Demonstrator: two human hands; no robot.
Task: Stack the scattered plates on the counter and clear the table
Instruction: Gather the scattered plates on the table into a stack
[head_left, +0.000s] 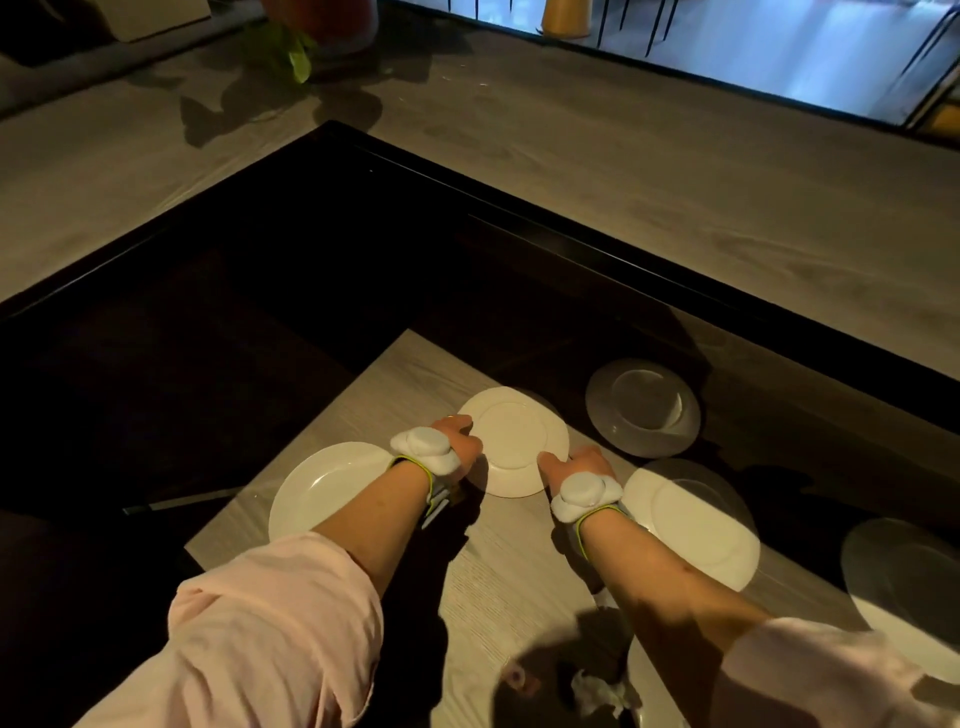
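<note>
A white middle plate lies on the light wooden table. My left hand grips its left rim and my right hand holds its near right rim. Both wrists carry white padded bands. To the left lies another white plate, partly under my left forearm. A third white plate sits right of my right wrist. Further back on the right, a fourth plate rests in shadow. A fifth plate reaches the right edge of view.
A crumpled white napkin lies at the near edge beside a dark round object. A dark stick-like utensil pokes off the table's left edge. Dark bench framing surrounds the table, and a potted plant stands far back.
</note>
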